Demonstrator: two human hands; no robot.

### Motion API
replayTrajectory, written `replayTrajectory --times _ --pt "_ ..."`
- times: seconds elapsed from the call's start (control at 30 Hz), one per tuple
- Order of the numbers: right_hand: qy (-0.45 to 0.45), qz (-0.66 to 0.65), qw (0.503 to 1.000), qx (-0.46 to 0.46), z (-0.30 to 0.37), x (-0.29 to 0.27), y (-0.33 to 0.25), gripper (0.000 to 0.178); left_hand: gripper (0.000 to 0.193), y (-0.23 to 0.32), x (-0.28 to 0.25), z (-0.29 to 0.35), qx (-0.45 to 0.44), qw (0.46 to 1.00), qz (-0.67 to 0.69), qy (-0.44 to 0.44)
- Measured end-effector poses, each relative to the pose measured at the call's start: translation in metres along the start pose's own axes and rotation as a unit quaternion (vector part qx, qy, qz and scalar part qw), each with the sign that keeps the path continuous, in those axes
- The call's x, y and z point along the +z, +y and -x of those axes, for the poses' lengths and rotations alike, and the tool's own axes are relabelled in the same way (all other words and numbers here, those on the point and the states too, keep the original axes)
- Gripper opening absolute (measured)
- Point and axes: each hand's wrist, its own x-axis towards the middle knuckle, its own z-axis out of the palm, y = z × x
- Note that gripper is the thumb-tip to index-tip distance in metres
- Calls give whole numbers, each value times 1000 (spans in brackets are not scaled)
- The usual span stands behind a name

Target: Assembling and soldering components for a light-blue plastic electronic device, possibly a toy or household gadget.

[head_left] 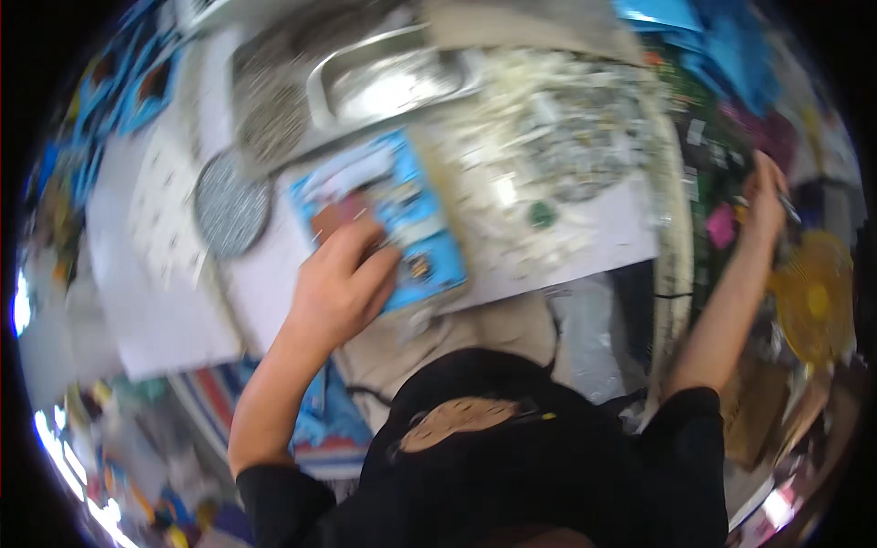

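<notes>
My left hand (340, 279) lies on a blue flat packet (402, 215) that rests on the white table top (164, 301), fingers spread over its lower part. My right hand (766, 203) reaches far out to the right and is closed on a thin dark tool (787, 208), over a green board area (703, 164). The whole picture is blurred by motion.
A shiny metal tray (393, 78) stands at the back, a round grey disc (230, 208) left of the packet. Several small white and grey parts (557, 146) are scattered right of the packet. A yellow round fan-like thing (813, 297) sits at far right.
</notes>
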Motion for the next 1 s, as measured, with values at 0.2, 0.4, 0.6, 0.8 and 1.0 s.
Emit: replayTrajectory --times 0.2,0.4,0.6,0.8,1.0 --pt "-234 -349 886 195 56 -26 37 55 39 -2 -9 16 -14 998 38 38" --pt "-382 -38 907 -171 263 120 -87 19 38 -4 4 28 -47 990 76 109" --pt "-412 -8 835 -363 268 209 -125 13 34 -1 3 22 -53 986 51 148" --pt "-486 16 791 -371 286 204 -142 17 32 -1 1 21 -58 986 45 147" --pt "-492 125 763 -401 313 199 -141 25 27 3 2 20 -81 984 68 143"
